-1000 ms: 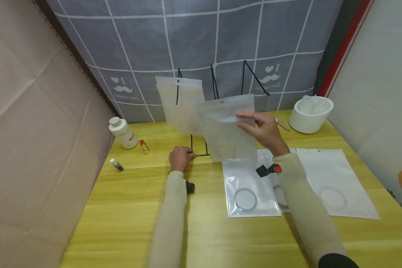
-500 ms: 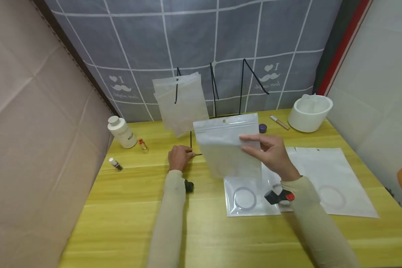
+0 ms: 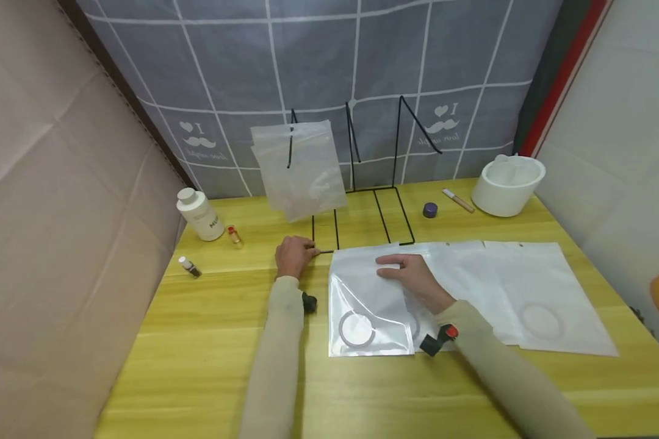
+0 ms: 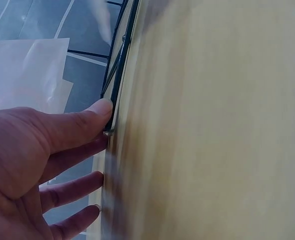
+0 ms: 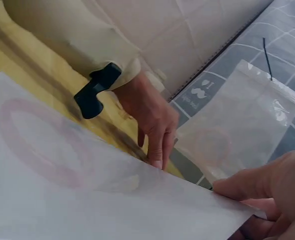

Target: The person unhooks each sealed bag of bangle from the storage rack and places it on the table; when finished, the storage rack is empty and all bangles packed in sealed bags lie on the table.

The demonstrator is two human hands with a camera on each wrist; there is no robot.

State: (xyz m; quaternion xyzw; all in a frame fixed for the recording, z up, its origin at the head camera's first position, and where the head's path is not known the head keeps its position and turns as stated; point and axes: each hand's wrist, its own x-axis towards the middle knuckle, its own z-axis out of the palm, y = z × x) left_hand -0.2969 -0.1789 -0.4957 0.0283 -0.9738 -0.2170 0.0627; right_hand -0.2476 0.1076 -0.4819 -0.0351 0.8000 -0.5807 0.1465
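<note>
Fingers of the right hand (image 3: 412,277) lie extended and relaxed, flat on a clear plastic pouch (image 3: 365,299) resting on the yellow wooden table (image 3: 208,341) at centre frame. A white ring (image 3: 357,329) shows inside the pouch, toward its lower left corner. Left hand (image 3: 293,256), just left of the pouch, has its fingers curled around the base wire of a black wire rack (image 3: 362,210). Two further pouches (image 3: 527,292) lie overlapping to the right. More pouches (image 3: 299,167) hang on the rack's left prong. White bottle (image 3: 199,216) stands at middle left; white tub (image 3: 507,185) at upper right.
</note>
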